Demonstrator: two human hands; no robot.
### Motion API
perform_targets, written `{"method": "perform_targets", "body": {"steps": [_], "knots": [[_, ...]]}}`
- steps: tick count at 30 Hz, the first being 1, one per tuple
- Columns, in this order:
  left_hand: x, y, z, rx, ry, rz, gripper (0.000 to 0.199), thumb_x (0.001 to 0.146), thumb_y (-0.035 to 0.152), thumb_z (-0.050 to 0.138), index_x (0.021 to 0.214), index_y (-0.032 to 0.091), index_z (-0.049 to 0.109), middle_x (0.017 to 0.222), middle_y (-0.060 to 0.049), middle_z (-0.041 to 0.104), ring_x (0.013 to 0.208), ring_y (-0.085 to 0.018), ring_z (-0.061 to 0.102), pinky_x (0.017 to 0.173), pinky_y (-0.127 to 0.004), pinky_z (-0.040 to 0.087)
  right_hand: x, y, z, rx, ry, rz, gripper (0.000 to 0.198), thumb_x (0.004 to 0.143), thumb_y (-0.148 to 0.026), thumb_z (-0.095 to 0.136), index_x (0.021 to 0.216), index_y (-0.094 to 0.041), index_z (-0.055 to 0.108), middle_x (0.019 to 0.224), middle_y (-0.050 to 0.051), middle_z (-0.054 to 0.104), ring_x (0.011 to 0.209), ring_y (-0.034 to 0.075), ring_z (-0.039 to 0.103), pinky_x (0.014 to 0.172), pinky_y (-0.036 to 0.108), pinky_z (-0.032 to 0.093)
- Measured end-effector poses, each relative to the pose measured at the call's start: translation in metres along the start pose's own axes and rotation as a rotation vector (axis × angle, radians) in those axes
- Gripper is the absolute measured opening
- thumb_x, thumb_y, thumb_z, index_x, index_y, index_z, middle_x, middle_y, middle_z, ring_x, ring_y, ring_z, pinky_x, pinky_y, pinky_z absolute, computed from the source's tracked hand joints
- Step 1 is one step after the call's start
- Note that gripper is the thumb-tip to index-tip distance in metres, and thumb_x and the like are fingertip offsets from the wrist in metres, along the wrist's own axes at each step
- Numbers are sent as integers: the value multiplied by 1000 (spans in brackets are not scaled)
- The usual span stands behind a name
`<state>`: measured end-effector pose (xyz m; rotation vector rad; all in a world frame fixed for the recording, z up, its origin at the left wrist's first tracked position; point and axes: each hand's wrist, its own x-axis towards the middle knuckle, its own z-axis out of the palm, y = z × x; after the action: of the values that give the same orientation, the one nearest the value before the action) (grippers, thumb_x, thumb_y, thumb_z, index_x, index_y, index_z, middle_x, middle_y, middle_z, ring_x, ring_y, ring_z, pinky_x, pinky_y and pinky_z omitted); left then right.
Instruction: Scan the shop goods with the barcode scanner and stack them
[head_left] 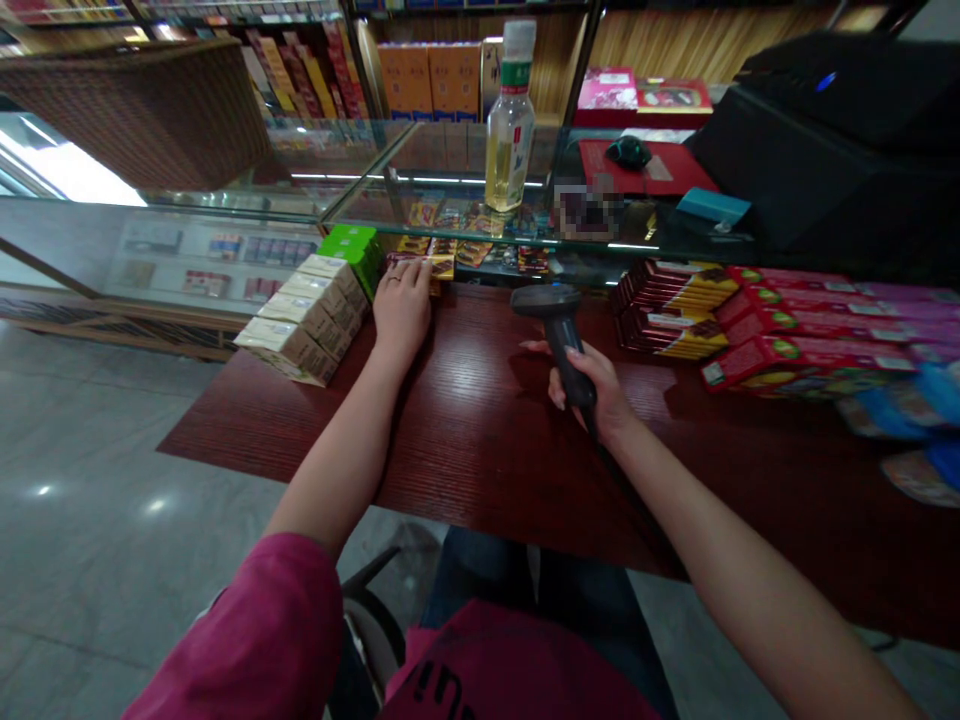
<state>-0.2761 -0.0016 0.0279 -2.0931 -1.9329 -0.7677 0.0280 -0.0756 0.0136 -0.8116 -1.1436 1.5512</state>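
Note:
My right hand (592, 385) is wrapped around the handle of a dark barcode scanner (559, 320), held above the brown wooden table with its head pointing left. At the back of the table my left hand (405, 305) has its fingers curled over a flat chocolate bar pack (444, 268) in red-brown and yellow; most of the pack is under the fingers. Just left of that hand stand a row of cream-coloured boxes (300, 320) and some bright green boxes (356, 250).
Stacked chocolate packs (671, 310), red cartons (810, 345) and blue-lidded tubs (930, 400) line the right side. Behind is a glass counter (420, 165) bearing a bottle of yellowish drink (510, 125), a computer mouse (628, 152) and a wicker basket (142, 105). A black machine (832, 170) stands back right.

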Motion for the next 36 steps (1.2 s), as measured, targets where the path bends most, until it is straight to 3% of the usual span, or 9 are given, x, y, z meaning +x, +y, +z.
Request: {"method": "perform_targets", "body": {"steps": [5, 10, 18, 23, 27, 32, 36], "knots": [[-4, 21, 1, 41, -49, 4, 52, 106, 19, 46, 153, 12, 64, 158, -18, 64, 150, -36, 58, 127, -51, 43, -2, -2, 1, -14, 8, 9, 39, 83, -52, 79, 106, -22, 73, 128, 12, 81, 44, 8, 54, 38, 27, 41], [-3, 7, 2, 31, -43, -26, 54, 103, 18, 48, 156, 9, 61, 163, -20, 59, 156, -37, 52, 130, -54, 39, -2, -1, 0, -31, 7, 6, 38, 85, -52, 77, 108, -22, 72, 131, 13, 80, 45, 8, 53, 39, 27, 42], [-2, -7, 12, -62, 50, -49, 52, 99, 17, 54, 149, 17, 66, 160, -18, 63, 154, -36, 54, 129, -57, 41, -5, -3, 0, -7, 36, -30, 34, 87, -51, 77, 104, -22, 73, 130, 11, 81, 45, 8, 54, 40, 27, 41], [-4, 5, 10, -101, 132, -32, 57, 97, 17, 57, 153, 19, 63, 165, -18, 58, 157, -36, 52, 132, -58, 35, -16, -19, -20, -59, 116, -124, 33, 89, -52, 76, 106, -25, 71, 128, 9, 81, 47, 9, 53, 42, 29, 42], [-14, 63, 12, -171, 67, 152, 56, 100, 16, 54, 156, 23, 61, 165, -13, 59, 155, -31, 54, 130, -50, 40, -30, -34, -55, -97, 220, -224, 35, 86, -52, 80, 108, -26, 69, 119, 7, 82, 50, 11, 57, 44, 29, 46], [-27, 178, 35, -280, -148, 513, 56, 105, 21, 55, 161, 20, 55, 167, -12, 57, 155, -27, 54, 129, -43, 42, -41, -38, -94, -14, 401, -317, 35, 82, -52, 83, 101, -28, 67, 96, 0, 80, 46, 10, 54, 41, 27, 44], [-21, 248, 61, -330, -166, 560, 63, 105, 14, 56, 167, 13, 46, 172, -15, 49, 161, -27, 46, 131, -43, 40, -39, -36, -105, 6, 512, -340, 42, 77, -57, 81, 102, -28, 64, 98, -1, 79, 45, 9, 51, 41, 27, 43]]}}
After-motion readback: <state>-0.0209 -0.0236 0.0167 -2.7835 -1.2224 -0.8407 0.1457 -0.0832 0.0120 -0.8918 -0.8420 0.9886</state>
